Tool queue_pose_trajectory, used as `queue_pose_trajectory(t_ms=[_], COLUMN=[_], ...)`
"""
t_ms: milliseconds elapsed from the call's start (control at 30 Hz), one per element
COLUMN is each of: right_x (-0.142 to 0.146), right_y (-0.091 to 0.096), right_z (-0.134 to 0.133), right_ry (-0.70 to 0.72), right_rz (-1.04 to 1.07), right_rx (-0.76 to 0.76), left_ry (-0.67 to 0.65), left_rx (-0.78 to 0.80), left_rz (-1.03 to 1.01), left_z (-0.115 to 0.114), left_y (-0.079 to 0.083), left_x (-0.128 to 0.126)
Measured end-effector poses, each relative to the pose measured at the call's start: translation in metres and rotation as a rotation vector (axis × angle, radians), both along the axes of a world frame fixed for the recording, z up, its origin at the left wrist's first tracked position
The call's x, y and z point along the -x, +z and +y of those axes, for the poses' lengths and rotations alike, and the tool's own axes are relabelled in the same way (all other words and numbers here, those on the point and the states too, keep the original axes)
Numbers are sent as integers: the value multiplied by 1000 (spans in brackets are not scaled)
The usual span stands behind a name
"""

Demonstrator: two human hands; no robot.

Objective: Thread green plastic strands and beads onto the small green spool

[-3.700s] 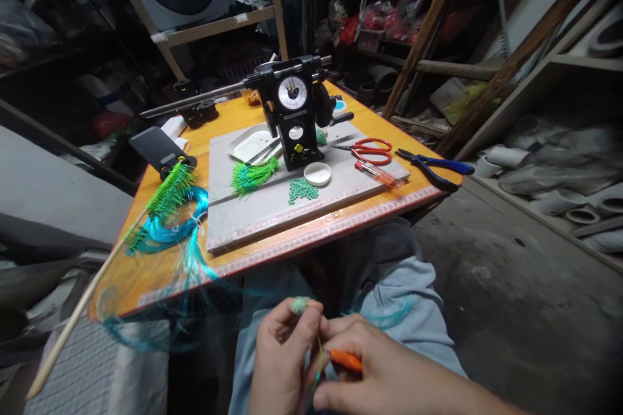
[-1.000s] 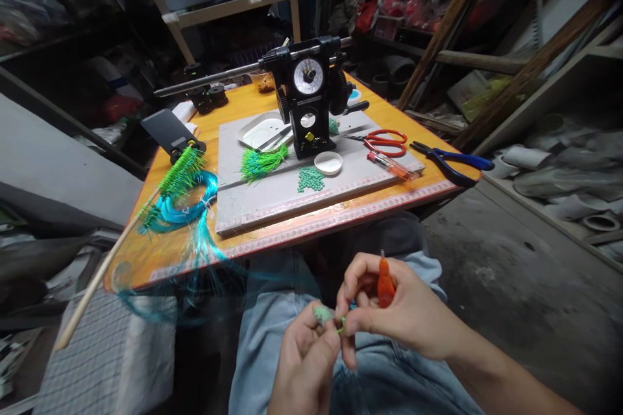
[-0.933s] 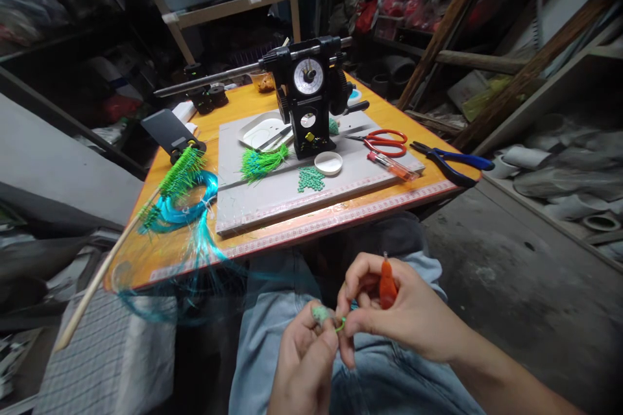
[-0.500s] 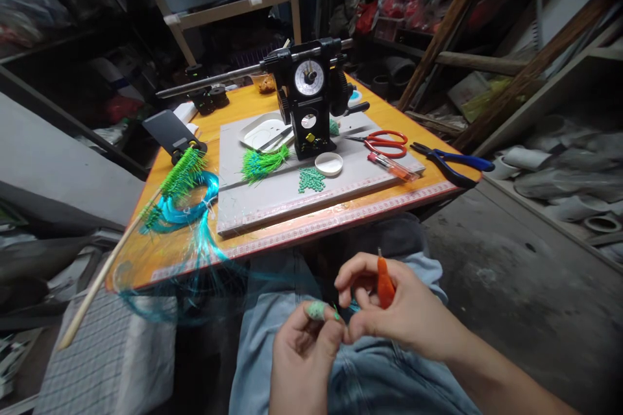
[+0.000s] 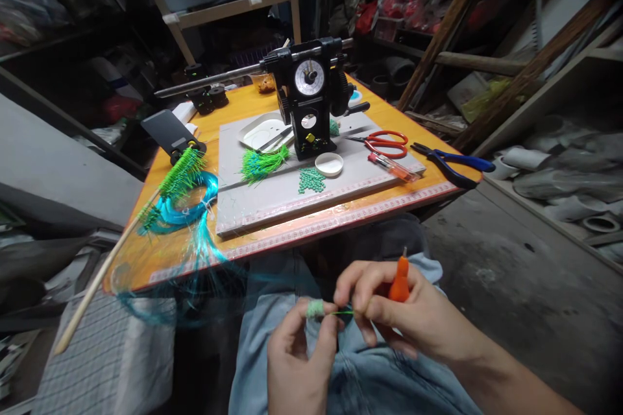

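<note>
Above my lap, my left hand [image 5: 309, 350] pinches one end of a short green strand [image 5: 343, 312] between thumb and forefinger. A pale green wrap [image 5: 315, 308] covers part of that forefinger. The fingertips of my right hand [image 5: 389, 305] are closed at the strand's other end. Tucked in the same hand is an orange tool [image 5: 400, 280] with a thin metal tip pointing up; its lower part is hidden by the hand. Fine blue line trails from the table edge toward my lap.
On the yellow table [image 5: 233, 104], a grey board [image 5: 263, 198] bears a black dial device [image 5: 310, 97], green beads [image 5: 311, 180], a white cap [image 5: 329, 165], a green bristle bundle [image 5: 265, 163] and red-handled scissors [image 5: 387, 144]. Blue-handled pliers [image 5: 452, 162] lie right; a blue coil [image 5: 195, 204] lies left.
My right hand has shifted slightly right, away from my left fingertips, and its fingers have closed. The green strand now shows stretched between both hands. The orange tool has moved right with the hand.
</note>
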State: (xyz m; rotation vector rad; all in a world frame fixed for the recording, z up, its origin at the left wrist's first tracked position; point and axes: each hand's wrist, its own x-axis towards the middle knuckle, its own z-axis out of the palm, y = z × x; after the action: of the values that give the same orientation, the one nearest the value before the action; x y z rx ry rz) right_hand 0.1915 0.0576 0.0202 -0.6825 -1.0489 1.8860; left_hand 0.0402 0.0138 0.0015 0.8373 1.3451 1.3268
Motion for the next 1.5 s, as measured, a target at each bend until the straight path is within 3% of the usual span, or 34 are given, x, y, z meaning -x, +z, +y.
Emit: queue_pose_trajectory(t_ms=[100,300,433,533,1500], right_x=[-2,7,14,16,14], right_y=[-3,-1,1,2,3], right_z=[-2,-5,-6,-6,-5], right_ry=[58,63,-11,-38,-34], right_rz=[55,-232,-211,-170,-241], right_rx=[85,183,146,134,115], left_ry=[58,59,108,106,87], left_rx=[-13,30,115,94,35], left_rz=[0,-165,-284,-314,-360], left_z=[2,3,2,2,4], left_y=[0,2,9,13,15], left_x=[7,15,12,10,9])
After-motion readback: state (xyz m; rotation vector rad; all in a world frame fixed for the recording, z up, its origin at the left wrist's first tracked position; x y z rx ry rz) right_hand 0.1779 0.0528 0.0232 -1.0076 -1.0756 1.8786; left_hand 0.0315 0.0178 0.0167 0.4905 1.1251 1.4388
